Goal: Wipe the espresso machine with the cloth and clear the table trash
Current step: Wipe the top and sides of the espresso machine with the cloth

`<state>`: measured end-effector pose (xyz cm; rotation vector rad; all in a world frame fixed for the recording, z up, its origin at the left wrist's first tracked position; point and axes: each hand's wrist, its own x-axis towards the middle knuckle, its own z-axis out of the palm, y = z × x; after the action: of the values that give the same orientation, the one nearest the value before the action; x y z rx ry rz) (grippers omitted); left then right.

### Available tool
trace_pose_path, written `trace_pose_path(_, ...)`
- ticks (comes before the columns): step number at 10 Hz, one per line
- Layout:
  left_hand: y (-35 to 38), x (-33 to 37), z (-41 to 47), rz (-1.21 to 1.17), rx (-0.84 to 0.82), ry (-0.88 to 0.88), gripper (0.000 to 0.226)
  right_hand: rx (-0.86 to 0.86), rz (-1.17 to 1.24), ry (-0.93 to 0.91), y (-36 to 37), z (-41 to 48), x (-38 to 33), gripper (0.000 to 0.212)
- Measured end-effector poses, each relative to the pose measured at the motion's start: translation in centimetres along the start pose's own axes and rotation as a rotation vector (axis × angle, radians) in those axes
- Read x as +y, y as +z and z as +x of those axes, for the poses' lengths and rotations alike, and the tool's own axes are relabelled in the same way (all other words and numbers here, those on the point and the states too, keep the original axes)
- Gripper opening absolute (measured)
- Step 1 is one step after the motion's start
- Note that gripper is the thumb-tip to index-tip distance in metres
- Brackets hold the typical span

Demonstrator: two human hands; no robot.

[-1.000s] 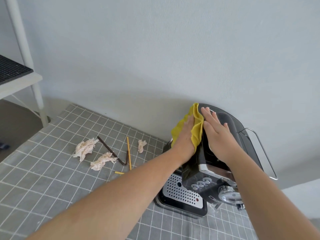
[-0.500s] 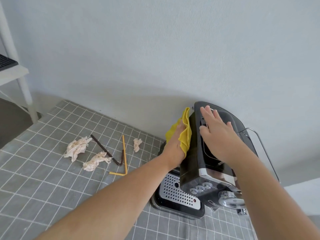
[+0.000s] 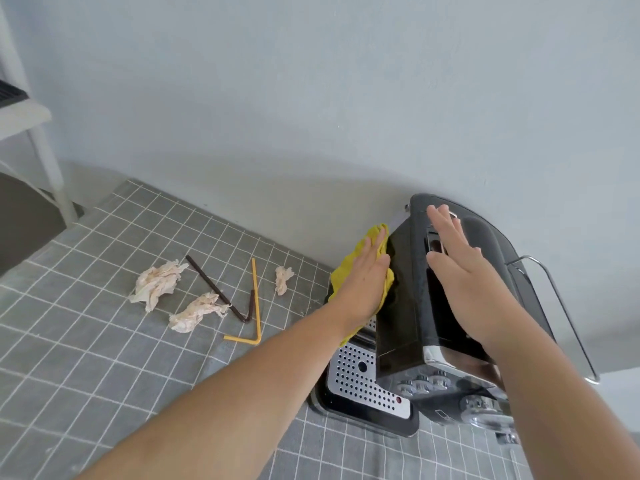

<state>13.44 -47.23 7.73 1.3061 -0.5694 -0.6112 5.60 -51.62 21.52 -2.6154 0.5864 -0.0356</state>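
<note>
A black and chrome espresso machine [image 3: 408, 306] stands on the right of the table against the wall. My left hand [image 3: 363, 282] presses a yellow cloth [image 3: 377, 240] flat against the machine's left side. Flat on the machine's top lies my right hand [image 3: 460, 271], fingers spread, holding nothing. Trash lies to the left on the tablecloth: a large crumpled tissue [image 3: 157, 284], a second one [image 3: 195, 311], a small tissue ball [image 3: 283, 278], a bent black straw [image 3: 218, 292] and a bent yellow straw [image 3: 255, 303].
The table wears a grey checked cloth [image 3: 86, 358]. The machine's perforated drip tray [image 3: 360, 379] juts toward me. A wire handle [image 3: 561, 306] sticks out on the machine's right. A white shelf frame [image 3: 41, 140] stands at the far left beyond the table edge.
My left hand has slid the yellow cloth from the machine's top edge down onto its left side. The right hand stays on top. The view has shifted slightly.
</note>
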Motion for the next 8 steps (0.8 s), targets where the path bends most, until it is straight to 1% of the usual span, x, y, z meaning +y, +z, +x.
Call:
trace_pose_path(1, 0.3, -0.6, -1.8, -0.044, 0.057, -0.095, 0.050, -0.005, -0.003, 0.009, 0.0, 0.0, -0.1, 0.058)
trace_pose_path(2, 1.7, -1.6, -5.9, -0.025, 0.077, 0.010, 0.047, -0.002, -0.001, 0.002, 0.0, -0.2, -0.1, 0.058)
trace_pose_path(3, 1.6, -0.2, -5.6, 0.001, 0.057, 0.143, 0.047, 0.007, 0.026, 0.001, 0.0, -0.1, -0.2, 0.058)
trace_pose_path(4, 0.9, 0.1, -2.0, 0.013, -0.005, 0.208, 0.050, 0.008, 0.023, 0.014, 0.0, -0.3, -0.3, 0.058)
trace_pose_path(5, -0.2, -4.2, 0.1, 0.020, 0.049, -0.043, 0.050, 0.006, 0.038, 0.030, -0.1, -0.6, -0.6, 0.057)
trace_pose_path(6, -0.8, -8.2, -0.9, 0.101, 0.100, -0.292, 0.047, 0.011, 0.074, 0.054, -0.1, -0.8, -1.0, 0.056)
trace_pose_path(7, -0.9, -9.5, -1.8, 0.110, 0.071, -0.218, 0.049, 0.020, 0.091, 0.070, -0.1, -0.9, -1.4, 0.055)
trace_pose_path(8, -0.3, -4.2, -0.6, 0.099, 0.059, -0.075, 0.049, 0.025, 0.110, 0.071, 0.0, -0.9, -1.7, 0.055)
